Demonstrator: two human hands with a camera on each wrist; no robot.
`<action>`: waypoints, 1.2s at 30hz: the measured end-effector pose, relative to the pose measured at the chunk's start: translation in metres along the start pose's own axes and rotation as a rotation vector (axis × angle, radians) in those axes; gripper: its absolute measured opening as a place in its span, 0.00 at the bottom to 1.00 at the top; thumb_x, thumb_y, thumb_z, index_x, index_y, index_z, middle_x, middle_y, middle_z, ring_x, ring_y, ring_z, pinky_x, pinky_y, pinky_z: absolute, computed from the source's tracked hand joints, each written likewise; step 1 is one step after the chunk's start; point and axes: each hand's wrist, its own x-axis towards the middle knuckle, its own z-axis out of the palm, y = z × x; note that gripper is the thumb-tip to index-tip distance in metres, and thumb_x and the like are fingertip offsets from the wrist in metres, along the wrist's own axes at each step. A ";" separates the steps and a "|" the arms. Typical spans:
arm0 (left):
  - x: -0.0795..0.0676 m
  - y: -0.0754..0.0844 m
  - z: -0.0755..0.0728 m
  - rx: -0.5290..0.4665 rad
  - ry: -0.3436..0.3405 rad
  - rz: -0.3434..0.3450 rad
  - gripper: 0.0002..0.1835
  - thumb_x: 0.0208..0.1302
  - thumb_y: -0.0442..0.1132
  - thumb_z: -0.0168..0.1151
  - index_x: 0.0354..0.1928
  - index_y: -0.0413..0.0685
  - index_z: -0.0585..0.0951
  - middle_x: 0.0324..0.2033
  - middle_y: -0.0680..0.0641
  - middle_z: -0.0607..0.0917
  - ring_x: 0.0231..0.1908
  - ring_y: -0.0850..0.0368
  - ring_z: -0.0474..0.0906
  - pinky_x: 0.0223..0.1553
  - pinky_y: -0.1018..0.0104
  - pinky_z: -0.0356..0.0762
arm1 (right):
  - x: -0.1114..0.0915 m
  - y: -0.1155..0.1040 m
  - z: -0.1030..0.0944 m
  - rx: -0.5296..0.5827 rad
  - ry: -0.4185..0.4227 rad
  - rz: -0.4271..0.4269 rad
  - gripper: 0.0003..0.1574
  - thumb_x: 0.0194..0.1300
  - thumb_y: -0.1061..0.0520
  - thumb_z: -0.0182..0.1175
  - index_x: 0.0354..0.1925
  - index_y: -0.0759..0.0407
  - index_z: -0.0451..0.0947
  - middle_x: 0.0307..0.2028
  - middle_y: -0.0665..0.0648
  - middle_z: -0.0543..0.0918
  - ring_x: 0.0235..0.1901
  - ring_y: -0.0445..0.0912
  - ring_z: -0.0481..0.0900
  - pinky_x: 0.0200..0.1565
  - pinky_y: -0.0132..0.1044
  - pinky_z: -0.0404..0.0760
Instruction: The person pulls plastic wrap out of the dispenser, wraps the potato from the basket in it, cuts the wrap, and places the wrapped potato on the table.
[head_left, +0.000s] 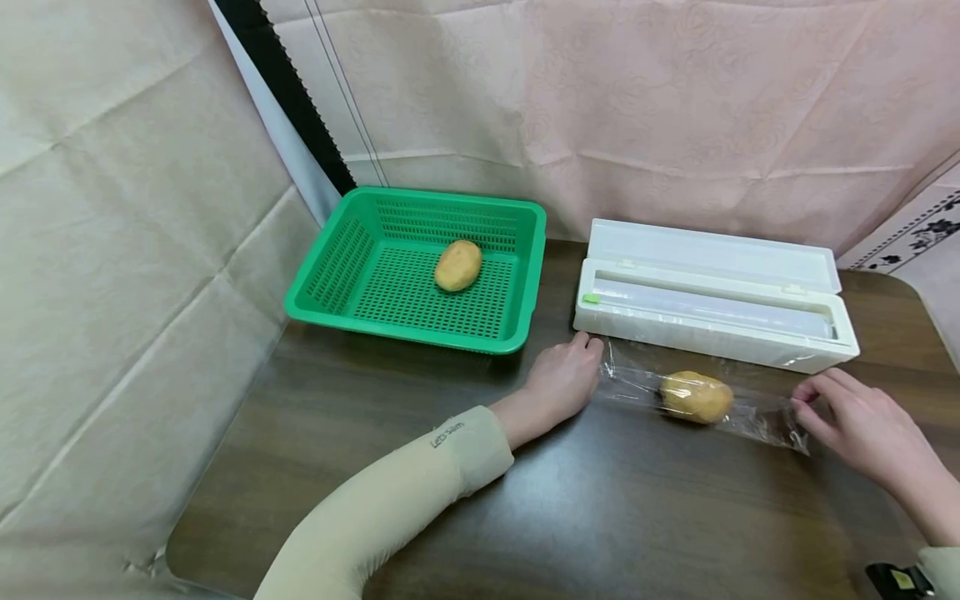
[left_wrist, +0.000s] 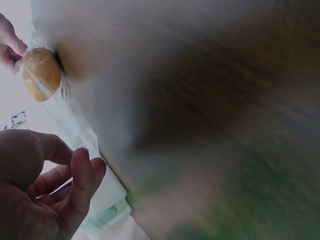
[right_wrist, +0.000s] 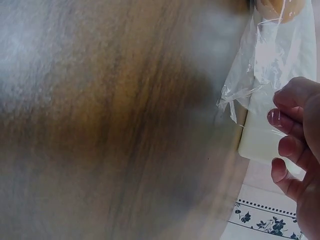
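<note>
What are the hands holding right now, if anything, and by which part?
The clear film, by its two ends: the left hand pinches the left end, the right hand the right end. Neither hand grips the potato between them.

The near tabletop between the forearms gives free room — the film-covered potato and white box block beyond.

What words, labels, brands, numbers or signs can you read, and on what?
"Let's Slim": small dark lettering on the left arm's cream fabric sleeve.
Too small to read: anything on the small black device, lower right in the head view.
No readable text: open white rectangular plastic box.
</note>
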 end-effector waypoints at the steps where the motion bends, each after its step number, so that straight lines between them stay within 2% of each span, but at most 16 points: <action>1: -0.001 0.000 0.000 0.004 0.010 -0.001 0.09 0.60 0.40 0.60 0.41 0.48 0.75 0.35 0.51 0.77 0.27 0.57 0.80 0.22 0.65 0.77 | 0.000 0.000 0.000 0.002 0.001 0.001 0.13 0.45 0.64 0.67 0.27 0.50 0.74 0.29 0.51 0.75 0.20 0.46 0.71 0.21 0.45 0.68; 4: -0.005 0.002 -0.004 0.044 0.068 0.019 0.13 0.58 0.42 0.62 0.44 0.50 0.73 0.37 0.52 0.76 0.31 0.58 0.78 0.21 0.66 0.77 | 0.001 -0.001 0.000 0.003 0.001 -0.001 0.13 0.44 0.64 0.67 0.27 0.50 0.74 0.29 0.51 0.75 0.20 0.45 0.72 0.22 0.46 0.68; 7: -0.009 0.009 -0.009 0.105 0.174 0.112 0.12 0.60 0.41 0.58 0.46 0.53 0.72 0.39 0.53 0.75 0.37 0.58 0.75 0.23 0.68 0.75 | 0.001 -0.001 0.000 0.002 -0.007 0.011 0.13 0.45 0.64 0.67 0.26 0.50 0.74 0.29 0.51 0.75 0.21 0.44 0.71 0.22 0.45 0.68; 9: -0.012 0.017 -0.011 0.139 0.251 0.232 0.11 0.63 0.41 0.52 0.47 0.56 0.73 0.41 0.54 0.76 0.41 0.58 0.74 0.29 0.68 0.74 | 0.000 -0.001 0.000 0.001 -0.008 0.016 0.13 0.45 0.64 0.67 0.26 0.50 0.75 0.29 0.51 0.75 0.21 0.43 0.71 0.22 0.44 0.68; 12: -0.014 0.031 -0.009 0.146 0.331 0.470 0.14 0.66 0.38 0.43 0.47 0.59 0.76 0.45 0.56 0.78 0.46 0.58 0.75 0.41 0.64 0.73 | 0.000 -0.001 0.001 0.003 0.000 0.015 0.13 0.45 0.64 0.67 0.26 0.50 0.75 0.29 0.50 0.75 0.22 0.40 0.70 0.22 0.43 0.68; 14: -0.016 0.041 -0.005 0.133 0.334 0.599 0.17 0.68 0.39 0.39 0.48 0.59 0.77 0.47 0.56 0.79 0.49 0.58 0.75 0.49 0.62 0.71 | 0.000 -0.001 0.001 0.005 0.008 0.010 0.13 0.45 0.64 0.67 0.26 0.50 0.75 0.29 0.49 0.75 0.22 0.39 0.69 0.22 0.43 0.68; 16: -0.016 0.050 0.001 0.137 0.328 0.668 0.19 0.70 0.39 0.36 0.50 0.59 0.77 0.49 0.57 0.79 0.52 0.59 0.74 0.55 0.61 0.70 | 0.000 -0.001 0.001 0.010 0.012 0.008 0.13 0.45 0.64 0.67 0.27 0.49 0.75 0.29 0.49 0.75 0.22 0.38 0.69 0.22 0.42 0.68; 19: -0.014 0.057 0.009 0.143 0.309 0.676 0.19 0.73 0.40 0.36 0.55 0.59 0.76 0.52 0.56 0.77 0.55 0.58 0.72 0.60 0.60 0.68 | 0.000 -0.001 0.001 0.016 0.011 0.008 0.13 0.45 0.64 0.67 0.27 0.49 0.75 0.29 0.48 0.74 0.22 0.36 0.68 0.22 0.40 0.67; 23: -0.009 0.058 0.016 0.149 0.267 0.660 0.19 0.70 0.44 0.43 0.60 0.59 0.74 0.58 0.53 0.75 0.59 0.57 0.70 0.62 0.60 0.66 | 0.001 -0.001 0.002 0.022 0.010 0.013 0.14 0.46 0.64 0.68 0.28 0.49 0.75 0.30 0.48 0.75 0.22 0.36 0.67 0.21 0.39 0.66; 29: -0.003 0.057 0.017 0.195 0.152 0.638 0.23 0.67 0.49 0.44 0.64 0.61 0.69 0.63 0.52 0.70 0.63 0.57 0.67 0.64 0.56 0.63 | 0.000 -0.003 0.000 0.027 0.000 0.058 0.11 0.49 0.63 0.68 0.30 0.50 0.77 0.30 0.49 0.75 0.23 0.35 0.66 0.22 0.34 0.64; 33: 0.001 0.059 0.014 0.188 0.120 0.629 0.23 0.67 0.50 0.44 0.64 0.61 0.68 0.64 0.52 0.69 0.64 0.57 0.65 0.65 0.56 0.62 | 0.001 -0.013 -0.011 0.030 0.012 0.117 0.11 0.54 0.59 0.67 0.38 0.54 0.80 0.28 0.50 0.74 0.22 0.35 0.64 0.21 0.33 0.61; 36: 0.004 0.060 0.014 0.172 0.111 0.622 0.22 0.68 0.49 0.43 0.63 0.62 0.68 0.64 0.52 0.69 0.64 0.58 0.65 0.64 0.57 0.63 | 0.005 -0.029 -0.021 0.039 0.070 0.069 0.16 0.53 0.58 0.69 0.42 0.56 0.80 0.28 0.51 0.75 0.23 0.37 0.66 0.24 0.32 0.61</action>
